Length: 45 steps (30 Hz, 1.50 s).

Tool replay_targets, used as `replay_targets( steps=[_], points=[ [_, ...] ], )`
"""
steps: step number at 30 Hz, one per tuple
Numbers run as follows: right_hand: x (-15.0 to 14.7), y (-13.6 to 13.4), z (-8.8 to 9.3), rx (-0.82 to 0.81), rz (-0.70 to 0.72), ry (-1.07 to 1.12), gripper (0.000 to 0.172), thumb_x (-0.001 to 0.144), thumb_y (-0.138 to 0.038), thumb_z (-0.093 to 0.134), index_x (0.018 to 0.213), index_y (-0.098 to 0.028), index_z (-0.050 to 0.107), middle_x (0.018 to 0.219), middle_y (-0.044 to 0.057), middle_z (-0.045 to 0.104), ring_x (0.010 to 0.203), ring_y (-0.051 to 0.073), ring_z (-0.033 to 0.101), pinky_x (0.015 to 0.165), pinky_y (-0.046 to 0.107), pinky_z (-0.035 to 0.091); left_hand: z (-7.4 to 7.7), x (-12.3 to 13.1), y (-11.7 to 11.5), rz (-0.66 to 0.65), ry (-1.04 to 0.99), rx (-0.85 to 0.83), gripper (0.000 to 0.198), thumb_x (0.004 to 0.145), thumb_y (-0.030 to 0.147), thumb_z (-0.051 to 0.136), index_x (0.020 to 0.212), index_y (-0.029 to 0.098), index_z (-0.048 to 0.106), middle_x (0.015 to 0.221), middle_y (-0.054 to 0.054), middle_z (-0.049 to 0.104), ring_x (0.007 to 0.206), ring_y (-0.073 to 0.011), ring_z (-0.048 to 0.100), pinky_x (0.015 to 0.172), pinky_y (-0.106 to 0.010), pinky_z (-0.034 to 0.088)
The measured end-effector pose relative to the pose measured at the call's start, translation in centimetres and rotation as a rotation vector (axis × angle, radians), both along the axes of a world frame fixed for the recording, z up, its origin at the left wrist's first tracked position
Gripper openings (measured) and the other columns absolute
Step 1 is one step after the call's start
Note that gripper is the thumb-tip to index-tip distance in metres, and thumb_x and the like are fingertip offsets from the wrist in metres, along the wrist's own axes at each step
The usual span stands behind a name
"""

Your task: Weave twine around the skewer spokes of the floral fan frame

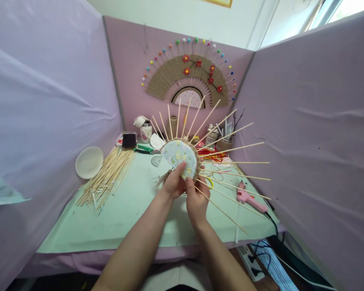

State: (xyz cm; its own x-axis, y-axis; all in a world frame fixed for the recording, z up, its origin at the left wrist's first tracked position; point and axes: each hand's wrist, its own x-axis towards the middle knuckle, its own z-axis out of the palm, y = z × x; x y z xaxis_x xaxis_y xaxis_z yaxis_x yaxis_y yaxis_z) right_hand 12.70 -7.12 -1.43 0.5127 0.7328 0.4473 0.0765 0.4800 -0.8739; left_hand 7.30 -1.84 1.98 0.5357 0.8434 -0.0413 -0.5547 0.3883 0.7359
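Above the table, both my hands hold a half-round fan base (178, 152) covered in pale floral cloth. Twine runs around its curved edge, and thin wooden sticks (230, 162) spread out from that edge like rays. My left hand (176, 182) grips the base near its straight side, thumb on the cloth. My right hand (197, 198) is closed on the lower curved edge by the lowest sticks, its thumb on the front and fingers partly hidden behind. A bundle of twine (164, 178) shows just left of my left hand.
A pink glue gun (251, 200) lies at the right with its cord over the edge. Loose sticks (109, 176) and a white dish (89, 163) are at the left. Green-handled pliers (146, 149) lie behind. A finished fan (189, 76) hangs on the back panel. A power strip (251, 262) sits below right.
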Motion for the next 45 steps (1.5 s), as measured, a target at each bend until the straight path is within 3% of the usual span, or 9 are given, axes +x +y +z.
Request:
replay_targets(
  steps=[6,11,16,22,27,33,37,41,45],
  points=[
    [0.3,-0.4,-0.9,-0.078,0.171,-0.155,0.042,0.079,-0.041,0.068,0.115,-0.022,0.064,0.087,0.004,0.068,0.085,0.021,0.061,0.077,0.033,0.05,-1.8,-1.1,2.0,0.04,-0.348,-0.069,0.043,0.073,0.027,0.062,0.114,0.012,0.063,0.104,-0.013,0.073,0.105,-0.0296,0.066,0.094,-0.042,0.051],
    [1.7,-1.1,-2.4,-0.187,0.207,-0.235,0.049,0.079,-0.034,0.068,0.126,-0.023,0.057,0.063,-0.006,0.047,0.05,0.01,0.037,0.049,0.023,0.034,-2.5,-2.3,2.5,0.056,-0.452,-0.142,0.047,0.075,0.021,0.053,0.12,0.008,0.06,0.106,-0.016,0.072,0.107,-0.0299,0.066,0.098,-0.046,0.049],
    [3.2,-1.8,-2.7,-0.19,0.126,-0.209,0.034,0.083,-0.035,0.063,0.113,-0.02,0.063,0.068,-0.001,0.053,0.058,0.013,0.047,0.055,0.026,0.039,-2.4,-2.5,2.4,0.03,-0.503,-0.143,0.048,0.075,0.019,0.052,0.122,0.008,0.059,0.109,-0.016,0.071,0.109,-0.0302,0.065,0.099,-0.047,0.048],
    [3.6,-2.0,-2.9,-0.176,0.104,-0.203,0.023,0.083,-0.037,0.062,0.098,-0.021,0.069,0.096,0.008,0.068,0.088,0.02,0.061,0.076,0.031,0.048,-2.9,-2.5,2.5,0.009,-0.454,-0.166,0.045,0.074,0.019,0.053,0.117,0.008,0.061,0.104,-0.016,0.072,0.105,-0.0309,0.066,0.096,-0.049,0.05],
    [4.4,-2.2,-3.0,-0.189,0.136,-0.23,0.021,0.084,-0.038,0.061,0.094,-0.022,0.07,0.096,0.007,0.07,0.086,0.02,0.061,0.075,0.03,0.047,-2.9,-2.6,2.8,0.062,-0.422,-0.212,0.042,0.074,0.017,0.053,0.114,0.008,0.062,0.093,-0.014,0.074,0.096,-0.029,0.07,0.094,-0.048,0.051],
    [8.9,-2.9,-1.3,-0.266,0.196,0.014,0.022,0.076,-0.04,0.07,0.073,-0.019,0.066,0.058,-0.003,0.051,0.052,0.009,0.041,0.05,0.023,0.032,-2.9,-2.9,2.9,0.064,-0.34,-0.171,0.043,0.074,0.014,0.054,0.116,0.007,0.06,0.09,-0.014,0.075,0.086,-0.0289,0.072,0.09,-0.049,0.053],
    [12.3,-3.5,1.4,-0.186,0.279,0.268,0.027,0.072,-0.038,0.073,0.063,-0.018,0.056,0.051,-0.005,0.039,0.047,0.007,0.03,0.045,0.022,0.022,-3.0,-2.8,2.8,0.046,-0.293,-0.171,0.046,0.075,0.011,0.054,0.12,0.009,0.06,0.087,-0.012,0.075,0.083,-0.0276,0.072,0.09,-0.048,0.054],
    [14.4,-4.5,3.7,-0.135,0.238,0.264,0.019,0.073,-0.035,0.074,0.07,-0.02,0.063,0.052,-0.003,0.04,0.047,0.009,0.03,0.044,0.025,0.022,-2.7,-2.5,2.7,0.073,-0.223,-0.215,0.048,0.075,0.007,0.053,0.122,0.01,0.058,0.083,-0.01,0.075,0.076,-0.0244,0.073,0.088,-0.046,0.055],
    [14.9,-5.3,4.1,-0.13,0.133,0.165,0.021,0.071,-0.04,0.077,0.074,-0.023,0.065,0.052,-0.003,0.039,0.048,0.011,0.034,0.044,0.026,0.024,-2.5,-2.3,2.7,0.111,-0.187,-0.233,0.043,0.075,0.007,0.053,0.118,0.011,0.059,0.08,-0.008,0.075,0.072,-0.0222,0.072,0.082,-0.042,0.058]
  ],
)
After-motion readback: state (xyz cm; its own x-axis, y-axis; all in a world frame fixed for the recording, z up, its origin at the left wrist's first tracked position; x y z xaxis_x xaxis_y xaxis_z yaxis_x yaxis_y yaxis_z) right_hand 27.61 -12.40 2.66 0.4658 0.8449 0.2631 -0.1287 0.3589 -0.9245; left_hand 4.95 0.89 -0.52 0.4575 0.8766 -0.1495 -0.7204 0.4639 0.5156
